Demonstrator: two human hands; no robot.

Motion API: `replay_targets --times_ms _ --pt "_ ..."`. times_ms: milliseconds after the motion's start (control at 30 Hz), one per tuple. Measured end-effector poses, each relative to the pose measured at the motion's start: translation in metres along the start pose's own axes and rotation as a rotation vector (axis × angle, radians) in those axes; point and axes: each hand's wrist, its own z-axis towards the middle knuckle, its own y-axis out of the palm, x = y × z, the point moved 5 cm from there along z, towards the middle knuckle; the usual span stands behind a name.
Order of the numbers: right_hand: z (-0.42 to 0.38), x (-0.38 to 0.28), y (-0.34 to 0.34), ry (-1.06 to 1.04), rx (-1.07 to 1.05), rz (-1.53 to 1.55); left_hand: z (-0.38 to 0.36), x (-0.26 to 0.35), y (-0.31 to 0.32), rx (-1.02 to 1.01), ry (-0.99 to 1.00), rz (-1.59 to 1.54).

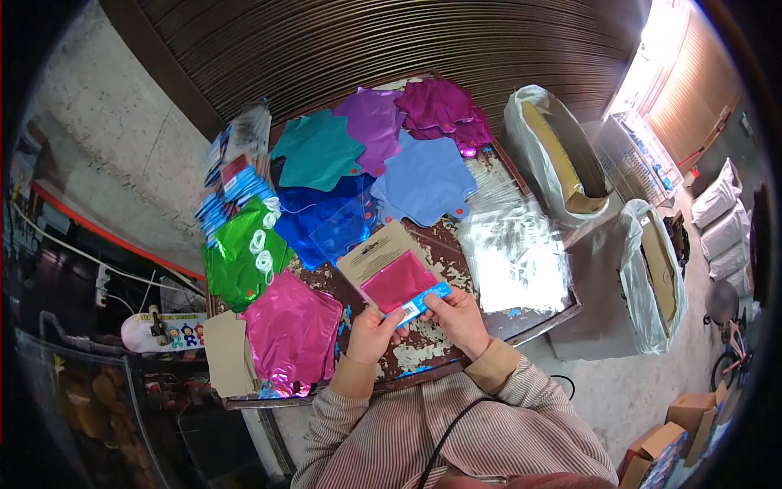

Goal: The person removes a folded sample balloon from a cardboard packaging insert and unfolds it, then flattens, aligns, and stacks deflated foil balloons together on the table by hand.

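Near the table's front edge, I hold a flat packet [401,279] made of a tan printed card with folded pink foil on it. A blue label strip [423,304] with a barcode runs along its near edge. My left hand [375,335] pinches the strip's left end, and my right hand [461,319] pinches its right end between thumb and fingers. To the left lies a stack of pink star-shaped foil balloons [295,326]. Clear plastic sleeves [521,257] are piled to the right. Behind the packet lie dark blue foil [326,224] and light blue foil balloons [425,178].
Teal [318,151], purple [368,122], magenta [440,106] and green foil [236,253] cover more of the table. White string coils [259,241], tan cards [227,346] and finished-looking packets [243,186] lie left. Two bag-lined boxes [558,155] [652,285] stand right.
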Motion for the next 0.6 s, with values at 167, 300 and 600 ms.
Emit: replay_targets --times_ms 167,300,600 --pt "-0.003 -0.005 0.008 0.074 -0.010 0.065 0.000 0.000 0.000 -0.003 -0.003 0.037" --pt "-0.001 0.000 0.005 0.138 -0.011 0.014 0.001 -0.001 0.001 -0.025 0.024 0.071" --pt "-0.003 0.001 0.006 0.047 0.097 0.007 0.002 0.009 0.021 0.115 0.380 -0.161"
